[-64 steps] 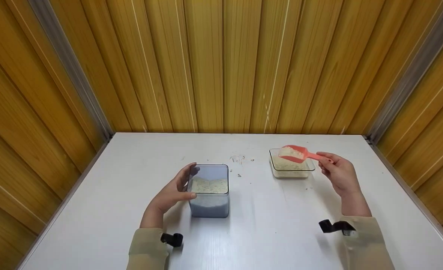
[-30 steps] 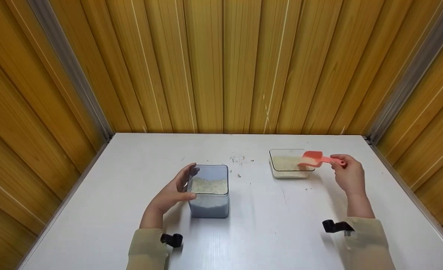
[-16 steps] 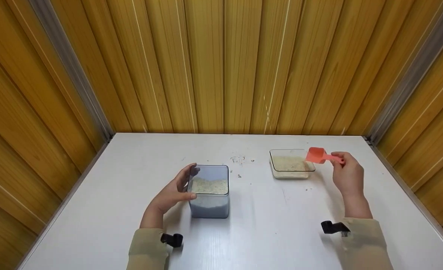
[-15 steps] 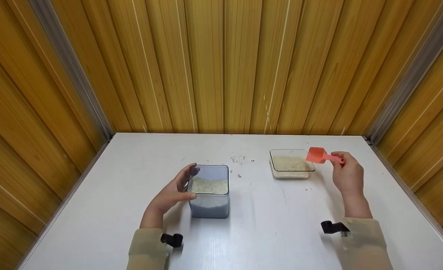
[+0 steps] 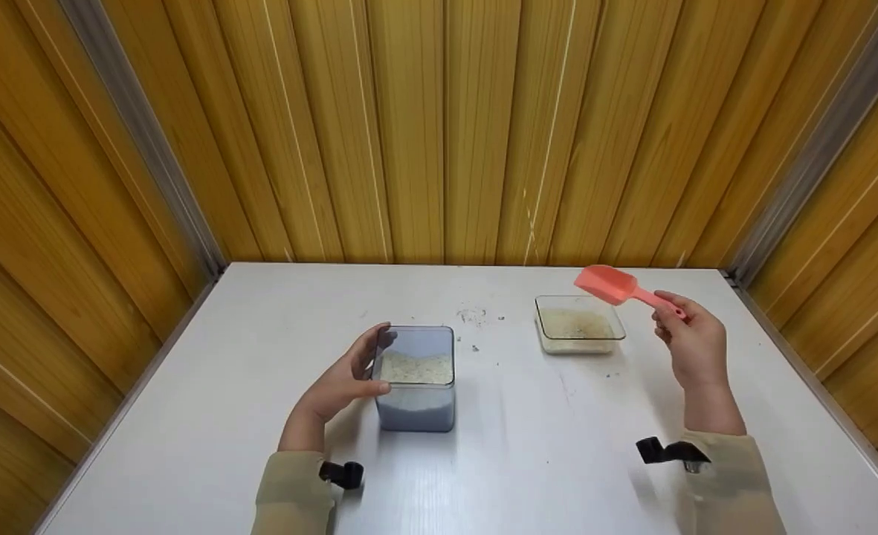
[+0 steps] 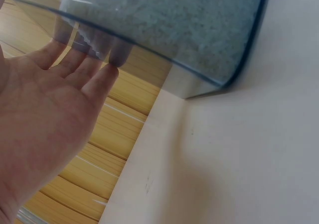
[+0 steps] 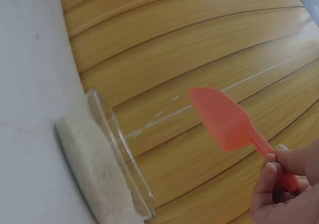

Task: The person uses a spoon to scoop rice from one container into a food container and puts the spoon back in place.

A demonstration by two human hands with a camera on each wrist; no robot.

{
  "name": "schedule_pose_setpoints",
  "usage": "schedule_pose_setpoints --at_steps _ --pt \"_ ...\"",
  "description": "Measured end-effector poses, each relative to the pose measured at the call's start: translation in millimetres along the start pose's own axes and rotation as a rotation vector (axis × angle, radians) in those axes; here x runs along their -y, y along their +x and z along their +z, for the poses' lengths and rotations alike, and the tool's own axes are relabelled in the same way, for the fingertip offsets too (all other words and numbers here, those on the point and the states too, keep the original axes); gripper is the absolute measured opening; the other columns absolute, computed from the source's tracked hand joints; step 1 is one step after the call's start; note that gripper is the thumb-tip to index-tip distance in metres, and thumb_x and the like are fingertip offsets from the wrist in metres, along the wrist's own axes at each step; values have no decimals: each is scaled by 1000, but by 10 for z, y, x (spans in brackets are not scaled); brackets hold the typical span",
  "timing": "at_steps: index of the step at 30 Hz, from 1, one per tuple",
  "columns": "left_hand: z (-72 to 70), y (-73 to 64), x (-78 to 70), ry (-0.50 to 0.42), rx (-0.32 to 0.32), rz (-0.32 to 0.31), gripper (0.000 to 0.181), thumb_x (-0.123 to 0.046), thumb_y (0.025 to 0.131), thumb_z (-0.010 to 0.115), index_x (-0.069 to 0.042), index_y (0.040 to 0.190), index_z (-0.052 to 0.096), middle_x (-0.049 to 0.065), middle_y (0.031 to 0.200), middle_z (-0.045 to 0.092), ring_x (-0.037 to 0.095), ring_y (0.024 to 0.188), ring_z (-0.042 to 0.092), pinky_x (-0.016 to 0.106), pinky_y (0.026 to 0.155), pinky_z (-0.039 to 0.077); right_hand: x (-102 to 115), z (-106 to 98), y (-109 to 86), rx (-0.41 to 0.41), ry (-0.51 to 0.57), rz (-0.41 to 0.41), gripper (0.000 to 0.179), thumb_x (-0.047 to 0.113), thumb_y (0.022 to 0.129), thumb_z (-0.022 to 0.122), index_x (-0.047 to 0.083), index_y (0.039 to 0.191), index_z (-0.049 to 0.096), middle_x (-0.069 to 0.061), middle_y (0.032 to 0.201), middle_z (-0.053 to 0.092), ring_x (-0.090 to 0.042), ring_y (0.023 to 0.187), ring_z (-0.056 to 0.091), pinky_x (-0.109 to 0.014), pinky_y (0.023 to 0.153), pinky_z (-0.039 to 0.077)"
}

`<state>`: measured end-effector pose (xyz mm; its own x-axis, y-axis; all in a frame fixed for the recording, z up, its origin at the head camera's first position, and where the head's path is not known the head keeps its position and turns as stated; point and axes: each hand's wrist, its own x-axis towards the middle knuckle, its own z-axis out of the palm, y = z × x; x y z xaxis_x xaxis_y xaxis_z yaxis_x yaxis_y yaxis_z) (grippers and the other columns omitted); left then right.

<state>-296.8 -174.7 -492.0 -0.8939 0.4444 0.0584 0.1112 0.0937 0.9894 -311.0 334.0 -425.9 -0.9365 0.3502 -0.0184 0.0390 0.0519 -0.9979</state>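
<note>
My right hand (image 5: 695, 345) pinches the handle of a coral plastic scoop (image 5: 608, 284) between thumb and fingers. The scoop's bowl looks empty and hangs above the far right corner of a low clear rectangular dish (image 5: 578, 347), which holds pale grains like rice. In the right wrist view the scoop (image 7: 222, 119) is in the air, apart from the dish. My left hand (image 5: 331, 390) holds a taller bluish clear square container (image 5: 416, 412) at its left side, thumb at the near corner, fingers behind. Pale grains (image 6: 194, 30) fill part of that container.
The white table (image 5: 513, 461) carries both vessels, the dish farther back on the right. Scattered grains and crumbs (image 5: 473, 316) lie between them. Wood-look panels (image 5: 409, 134) rise behind the table and at both sides.
The scoop, full of grains about two seconds ago, tipped them into the dish. My right hand has since lifted the emptied scoop up and left. My left hand and its container have stayed put.
</note>
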Motion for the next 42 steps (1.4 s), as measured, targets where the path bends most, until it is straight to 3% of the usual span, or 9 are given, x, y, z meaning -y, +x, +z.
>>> schedule_pose_setpoints --at_steps 4,6,9,16,21,27,35,42 --pt "4 -4 -10 2 -12 -8 111 -26 80 88 -20 166 17 7 174 18 29 163 4 52 132 6 44 38 -76 191 366 50 24 20 98 68 13 121 69 3 91 63 -9 83 54 -14 72 53" --pt "2 -1 -11 2 -13 -8 111 -26 80 88 -20 165 17 7 173 18 29 163 4 51 132 6 63 92 -117 282 449 64 16 20 98 68 17 113 72 2 89 64 -8 81 55 -14 72 53" --pt "-6 1 -15 3 -9 -4 110 -26 81 87 -20 165 18 7 173 19 28 163 4 51 132 6 91 223 -187 370 461 68 14 18 102 61 19 109 74 4 89 64 -6 80 56 -13 72 52" --pt "-30 2 -10 5 6 15 109 -24 82 87 -18 165 18 9 173 19 30 163 4 52 132 5 97 616 -382 447 325 8 16 12 106 56 15 114 70 5 87 63 -5 78 55 -14 68 50" --pt "-15 -2 -2 8 -3 8 110 -25 81 88 -19 165 18 9 173 20 29 163 4 52 132 5 86 859 -493 473 211 -16 23 12 104 59 2 124 64 5 84 62 -7 77 54 -16 67 49" --pt "-2 4 -6 13 -17 -5 112 -27 79 89 -18 165 18 11 174 16 29 163 3 52 132 6 114 1155 -621 508 94 -122 32 8 102 61 -13 127 61 2 82 58 -9 76 52 -19 67 49" --pt "-5 7 6 3 -25 -13 110 -26 79 89 -21 165 20 6 173 19 28 163 2 52 131 7 214 1557 -792 564 -123 -269 22 5 100 65 -5 119 69 0 83 62 -11 76 56 -21 68 52" --pt "-1 18 8 20 -39 -32 109 -28 79 88 -24 164 21 5 174 15 28 163 1 51 131 7 258 1870 -966 571 -378 -485 17 6 97 69 4 113 72 -11 95 70 -12 77 58 -21 65 47"
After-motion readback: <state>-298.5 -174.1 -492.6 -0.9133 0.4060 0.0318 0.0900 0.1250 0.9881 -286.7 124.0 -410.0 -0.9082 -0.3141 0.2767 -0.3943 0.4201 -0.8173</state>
